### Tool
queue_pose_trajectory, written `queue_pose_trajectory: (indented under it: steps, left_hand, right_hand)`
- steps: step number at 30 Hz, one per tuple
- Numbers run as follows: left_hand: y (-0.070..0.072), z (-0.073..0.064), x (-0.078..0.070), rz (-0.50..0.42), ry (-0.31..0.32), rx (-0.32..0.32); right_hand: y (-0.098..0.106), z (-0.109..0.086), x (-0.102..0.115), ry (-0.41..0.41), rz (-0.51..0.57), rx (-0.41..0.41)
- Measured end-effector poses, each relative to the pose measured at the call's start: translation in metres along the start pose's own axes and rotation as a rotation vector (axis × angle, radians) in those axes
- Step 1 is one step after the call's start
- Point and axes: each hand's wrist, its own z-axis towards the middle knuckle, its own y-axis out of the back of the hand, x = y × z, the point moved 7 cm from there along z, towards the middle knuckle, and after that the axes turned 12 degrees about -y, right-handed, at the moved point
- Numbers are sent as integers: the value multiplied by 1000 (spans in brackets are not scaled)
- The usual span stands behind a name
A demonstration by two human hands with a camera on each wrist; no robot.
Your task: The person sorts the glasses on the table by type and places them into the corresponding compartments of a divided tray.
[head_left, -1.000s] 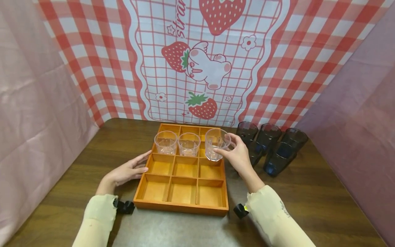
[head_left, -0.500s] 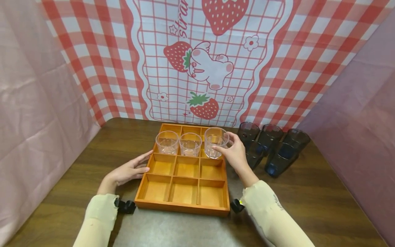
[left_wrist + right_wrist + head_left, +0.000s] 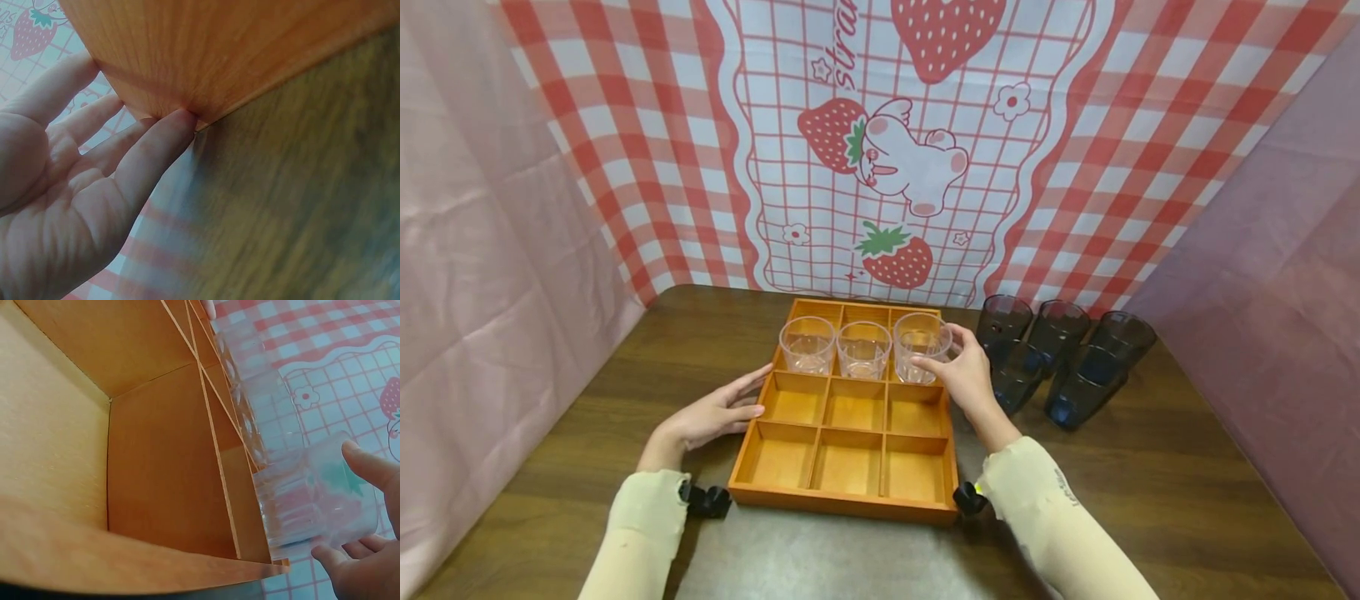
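A clear tumbler (image 3: 917, 346) is pinched between the thumb and fingers of my right hand (image 3: 967, 371), upright at the back right compartment of a wooden divided tray (image 3: 842, 504). How far its base is inside is hard to tell. Two more clear tumblers, the left one (image 3: 807, 350) and the middle one (image 3: 863, 354), stand in the other back compartments. My left hand (image 3: 711, 414) rests its extended fingers against the tray's left side. Those fingers (image 3: 156, 147) touch the outer wood wall (image 3: 187, 56) in the left wrist view.
Several dark blue tumblers (image 3: 1086, 375) stand grouped on the wooden table (image 3: 1165, 492) right of the tray, close to my right hand. A checked strawberry cloth (image 3: 895, 167) hangs behind the table. Pink cloth (image 3: 497, 208) hangs at the left side.
My right hand has moved slightly left and brought the clear tumbler over and down into line with the other two. The left hand keeps its place on the tray.
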Motion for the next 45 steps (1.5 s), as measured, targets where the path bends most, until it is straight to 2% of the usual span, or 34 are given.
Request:
queue_pose_trajectory:
  steps: [11,19,36,45]
  left_hand:
    - [0,-1,-1,-3,-4,3]
    - [0,-2,-2,9,0,-4]
    - [-2,2,-3,-11,-10,7]
    - [-1,1,-3,-9,-15,13]
  right_hand:
    - [-3,4,-12,-79,37,19]
    - [-8,7,-15,-104,47,59]
    - [-8,7,-18,-140,-50,36]
    - [-9,5,-8,-99,-161,125]
